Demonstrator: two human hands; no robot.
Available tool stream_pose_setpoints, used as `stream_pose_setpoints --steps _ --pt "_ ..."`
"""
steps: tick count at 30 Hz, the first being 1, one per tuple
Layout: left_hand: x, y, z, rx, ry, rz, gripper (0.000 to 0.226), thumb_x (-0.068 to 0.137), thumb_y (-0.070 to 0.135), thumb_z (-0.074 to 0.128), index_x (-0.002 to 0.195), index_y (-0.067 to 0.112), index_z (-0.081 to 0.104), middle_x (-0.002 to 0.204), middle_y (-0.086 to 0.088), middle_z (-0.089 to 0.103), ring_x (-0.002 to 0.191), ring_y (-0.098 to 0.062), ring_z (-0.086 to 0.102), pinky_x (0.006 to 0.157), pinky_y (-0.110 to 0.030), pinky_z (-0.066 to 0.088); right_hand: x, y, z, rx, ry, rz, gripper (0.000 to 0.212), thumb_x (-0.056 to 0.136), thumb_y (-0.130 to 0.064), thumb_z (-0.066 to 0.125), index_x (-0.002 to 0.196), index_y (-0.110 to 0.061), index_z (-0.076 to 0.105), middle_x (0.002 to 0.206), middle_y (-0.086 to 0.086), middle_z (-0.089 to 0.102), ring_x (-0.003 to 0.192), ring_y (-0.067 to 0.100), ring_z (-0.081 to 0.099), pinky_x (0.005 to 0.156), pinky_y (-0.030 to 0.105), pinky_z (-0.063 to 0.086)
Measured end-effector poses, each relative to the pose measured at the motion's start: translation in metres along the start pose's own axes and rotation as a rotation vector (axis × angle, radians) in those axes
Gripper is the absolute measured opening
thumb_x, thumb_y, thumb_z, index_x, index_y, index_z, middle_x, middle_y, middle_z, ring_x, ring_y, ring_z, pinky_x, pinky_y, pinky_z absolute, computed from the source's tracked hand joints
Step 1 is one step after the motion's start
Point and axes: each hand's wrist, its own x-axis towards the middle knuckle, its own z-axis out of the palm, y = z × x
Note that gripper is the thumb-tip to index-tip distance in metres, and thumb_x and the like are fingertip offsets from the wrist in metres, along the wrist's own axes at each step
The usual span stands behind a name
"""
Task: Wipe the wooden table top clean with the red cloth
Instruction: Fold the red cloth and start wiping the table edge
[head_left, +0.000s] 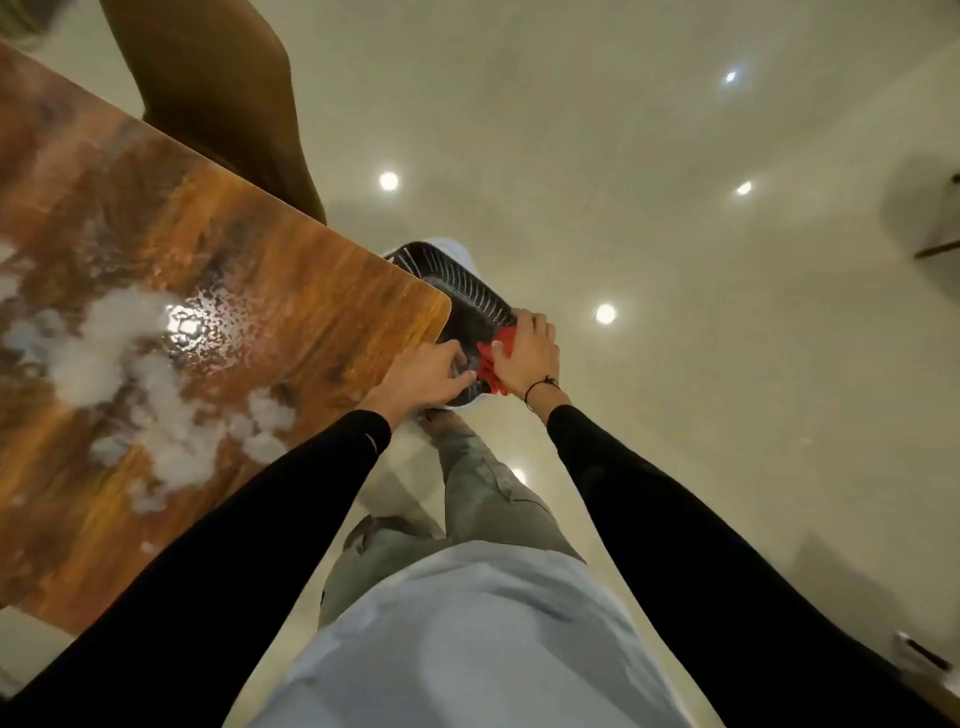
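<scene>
Nearest us, at six o'clock, we see a pale blue shirt (467, 639) and grey trousers (483, 499), with two black sleeves (691, 525) reaching up toward the centre. Just past them, our left hand (428, 376) curls its fingers over the near rim of a black slotted basket (462, 296), gripping it. At three o'clock of that hand, touching the same rim, our right hand (530, 356) is closed around the red cloth (491, 366), which bunches out between the two hands; a dark band sits at that wrist. The basket hangs just off the corner of the wooden table top (291, 291), which spreads away toward nine and ten o'clock. White foamy patches (109, 338) lie on the wood near nine o'clock, beside wet, glinting droplets. Farther off, at eleven o'clock, a brown chair back (218, 93) stands behind the table edge, and the glossy cream floor (675, 208) reflects ceiling lights.
</scene>
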Motion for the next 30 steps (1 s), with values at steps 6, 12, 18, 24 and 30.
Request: stream_pose_setpoints --steps 6,12,18,24,30 --pt "0.013 0.005 0.006 -0.006 -0.014 -0.013 0.045 0.109 0.054 0.06 0.136 0.018 0.065 0.12 -0.004 0.077 0.113 -0.028 0.072 0.097 -0.045 0.057 0.03 0.016 -0.008 0.228 -0.147 0.214 0.076 0.113 -0.026 0.063 0.177 -0.013 0.025 0.173 0.02 0.041 0.162 0.042 0.036 0.131 0.059 0.036" --pt "0.012 -0.005 0.012 -0.048 0.001 -0.034 0.045 0.108 0.054 0.061 0.136 0.019 0.065 0.119 -0.005 0.078 0.112 -0.026 0.073 0.1 -0.048 0.059 0.05 0.023 0.001 0.275 -0.199 0.333 0.055 0.112 -0.031 0.065 0.16 -0.011 0.046 0.154 0.017 0.061 0.144 0.041 0.056 0.129 0.053 0.036" --pt "0.004 -0.014 0.016 -0.108 0.02 -0.02 0.046 0.106 0.052 0.066 0.137 0.018 0.065 0.122 -0.004 0.074 0.116 -0.025 0.07 0.095 -0.045 0.058 0.051 0.02 -0.003 -0.051 -0.093 0.227 0.043 0.113 -0.046 0.062 0.134 -0.008 0.065 0.131 0.014 0.074 0.127 0.039 0.067 0.123 0.048 0.038" --pt "-0.006 -0.006 0.019 -0.266 0.032 0.052 0.105 0.094 0.062 0.08 0.174 0.02 0.027 0.174 -0.011 0.035 0.159 -0.032 0.039 0.127 -0.055 0.04 0.042 -0.002 -0.003 0.335 -0.161 0.188 0.046 0.11 -0.038 0.072 0.138 -0.001 0.066 0.139 0.021 0.072 0.127 0.043 0.07 0.111 0.054 0.059" --pt "-0.039 -0.019 0.02 -0.791 0.004 0.09 0.121 0.092 0.037 0.091 0.178 0.02 0.009 0.179 -0.007 0.025 0.16 -0.023 0.035 0.127 -0.038 0.041 0.014 -0.028 -0.003 0.614 -0.469 0.071 0.042 0.107 -0.021 0.078 0.142 -0.002 0.063 0.131 0.017 0.072 0.124 0.04 0.073 0.097 0.048 0.067"
